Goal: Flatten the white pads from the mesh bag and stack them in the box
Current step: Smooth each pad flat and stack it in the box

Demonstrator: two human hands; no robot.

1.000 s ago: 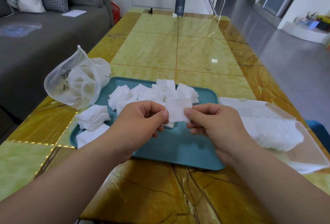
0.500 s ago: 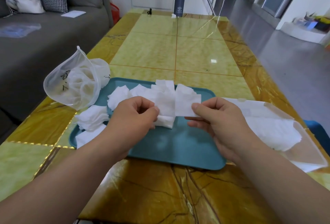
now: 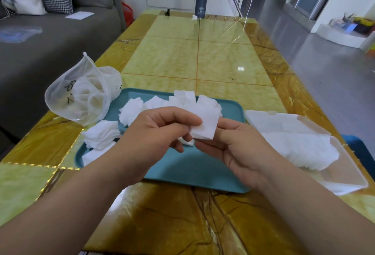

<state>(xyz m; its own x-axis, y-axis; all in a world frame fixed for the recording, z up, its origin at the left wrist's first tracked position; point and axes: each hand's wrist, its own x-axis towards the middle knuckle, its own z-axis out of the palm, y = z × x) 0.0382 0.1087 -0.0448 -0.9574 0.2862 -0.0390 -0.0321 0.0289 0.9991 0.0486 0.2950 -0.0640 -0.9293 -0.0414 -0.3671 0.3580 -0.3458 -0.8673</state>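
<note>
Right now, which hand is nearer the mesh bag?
Left. The left hand sits over the tray, just right of the mesh bag; the right hand is farther right, next to the box. Both pinch one white pad.

One wide-angle view from the person's head, facing forward and down along the length of the bench [image 3: 223, 57], close above the left grip [image 3: 160, 133] and right grip [image 3: 239, 147] at the near end
</note>
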